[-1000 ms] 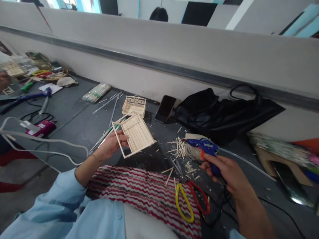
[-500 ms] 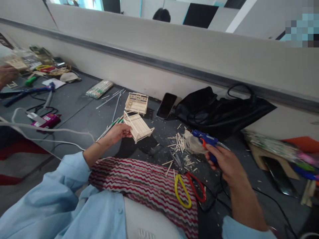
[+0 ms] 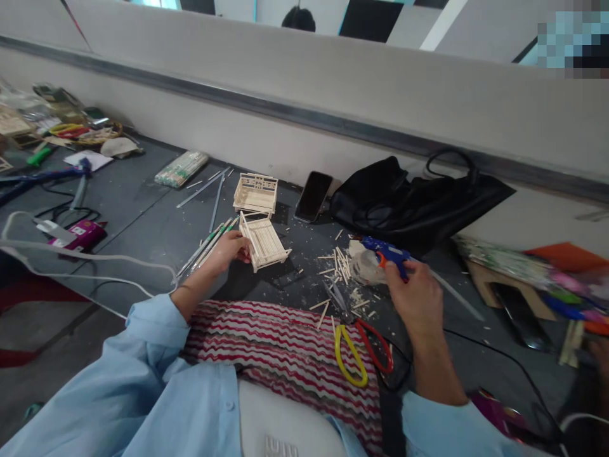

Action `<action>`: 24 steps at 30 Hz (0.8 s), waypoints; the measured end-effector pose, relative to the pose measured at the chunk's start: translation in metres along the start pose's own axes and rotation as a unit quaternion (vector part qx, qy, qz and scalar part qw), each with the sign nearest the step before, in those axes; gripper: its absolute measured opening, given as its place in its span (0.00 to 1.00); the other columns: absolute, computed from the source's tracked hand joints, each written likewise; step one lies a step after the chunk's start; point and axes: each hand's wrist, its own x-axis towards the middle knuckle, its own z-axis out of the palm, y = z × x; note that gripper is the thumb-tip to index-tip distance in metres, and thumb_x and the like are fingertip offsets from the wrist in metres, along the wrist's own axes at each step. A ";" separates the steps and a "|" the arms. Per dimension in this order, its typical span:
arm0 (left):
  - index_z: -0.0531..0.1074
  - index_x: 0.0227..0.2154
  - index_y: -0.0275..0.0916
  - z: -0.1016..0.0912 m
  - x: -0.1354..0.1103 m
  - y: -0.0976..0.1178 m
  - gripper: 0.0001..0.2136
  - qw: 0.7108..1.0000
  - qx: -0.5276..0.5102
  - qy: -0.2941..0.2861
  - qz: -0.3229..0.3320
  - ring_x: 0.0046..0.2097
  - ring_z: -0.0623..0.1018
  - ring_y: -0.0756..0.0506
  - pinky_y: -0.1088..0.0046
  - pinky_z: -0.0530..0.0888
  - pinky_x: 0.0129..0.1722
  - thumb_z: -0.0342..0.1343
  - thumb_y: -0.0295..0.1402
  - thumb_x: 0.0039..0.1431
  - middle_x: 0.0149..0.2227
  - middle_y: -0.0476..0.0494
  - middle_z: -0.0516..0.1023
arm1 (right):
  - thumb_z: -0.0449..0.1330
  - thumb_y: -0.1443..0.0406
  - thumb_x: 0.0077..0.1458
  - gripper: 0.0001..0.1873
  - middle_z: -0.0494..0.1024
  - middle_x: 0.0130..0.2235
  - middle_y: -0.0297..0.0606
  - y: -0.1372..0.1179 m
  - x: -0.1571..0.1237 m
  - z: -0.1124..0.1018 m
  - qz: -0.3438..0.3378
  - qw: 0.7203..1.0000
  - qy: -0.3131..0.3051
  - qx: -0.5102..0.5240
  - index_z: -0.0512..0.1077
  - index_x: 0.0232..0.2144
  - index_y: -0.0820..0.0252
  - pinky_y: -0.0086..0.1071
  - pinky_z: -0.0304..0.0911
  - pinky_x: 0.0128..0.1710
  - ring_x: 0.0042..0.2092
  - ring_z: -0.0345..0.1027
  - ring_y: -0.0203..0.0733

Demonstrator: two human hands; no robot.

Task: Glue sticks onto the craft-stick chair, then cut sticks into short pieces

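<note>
My left hand (image 3: 227,250) grips the near edge of a small wooden stick model (image 3: 264,241) that rests on the dark floor mat. A second stick model (image 3: 255,193) stands just behind it. My right hand (image 3: 412,293) is closed round the handle of a blue glue gun (image 3: 386,252), whose nozzle points left over a crumpled clear wrapper. Loose short sticks (image 3: 339,266) lie between the two hands. Scissors with one yellow and one red handle (image 3: 358,350) lie by my lap on a red and white striped cloth (image 3: 285,348).
A black phone (image 3: 313,195) and a black bag (image 3: 413,202) lie against the low wall. Long sticks and a packet of sticks (image 3: 181,169) lie to the left, with cables, a pink box (image 3: 80,235) and more craft clutter further left. Cardboard and coloured pieces sit at right.
My left hand has lowered the stick model from a tilted, raised position onto the mat. My right hand with the glue gun has drifted slightly left and up. The view shifted a little.
</note>
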 end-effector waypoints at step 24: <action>0.75 0.41 0.33 0.009 -0.019 0.001 0.18 0.987 0.055 -0.140 0.062 0.14 0.64 0.54 0.79 0.62 0.14 0.57 0.37 0.48 0.17 0.53 0.69 | 0.56 0.47 0.52 0.22 0.78 0.30 0.38 -0.112 -0.036 0.062 -0.132 0.956 -0.190 0.183 0.72 0.39 0.58 0.32 0.63 0.33 0.32 0.71 0.40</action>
